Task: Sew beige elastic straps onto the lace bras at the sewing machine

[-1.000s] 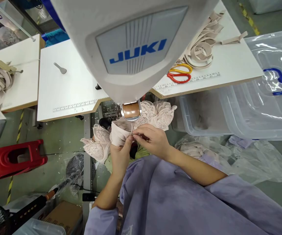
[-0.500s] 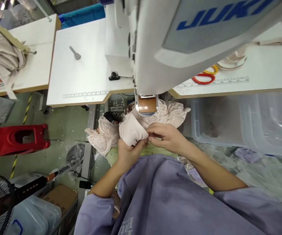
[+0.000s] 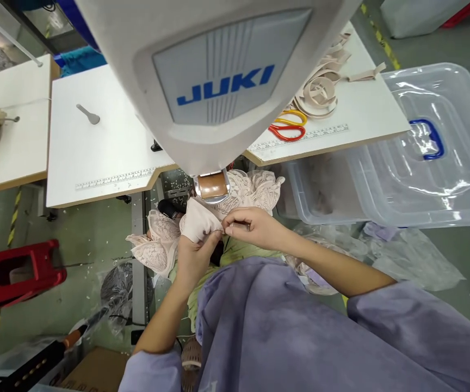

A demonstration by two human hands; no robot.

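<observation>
— Hands: left hand (image 3: pixel 193 251) grips the pale fabric piece (image 3: pixel 197 224) under the sewing machine head (image 3: pixel 218 81); right hand (image 3: pixel 251 226) pinches its edge.
— Risk?
— Probably slippage: lace garment (image 3: pixel 153 247) hanging left could drag the piece askew

Bright, even overhead light fills the scene; shadows are soft and short, pooled under the white desk (image 3: pixel 108 158) at nine o'clock; strong glare streaks the clear plastic bin lid (image 3: pixel 431 163) at three o'clock; the sewing machine head (image 3: pixel 218 81) at twelve o'clock looms huge and slightly soft, too near for focus; wide-lens bending curves the desk edges and floor toward the corners; the lilac sleeve (image 3: pixel 300 337) at six o'clock is faintly blurred.
</observation>
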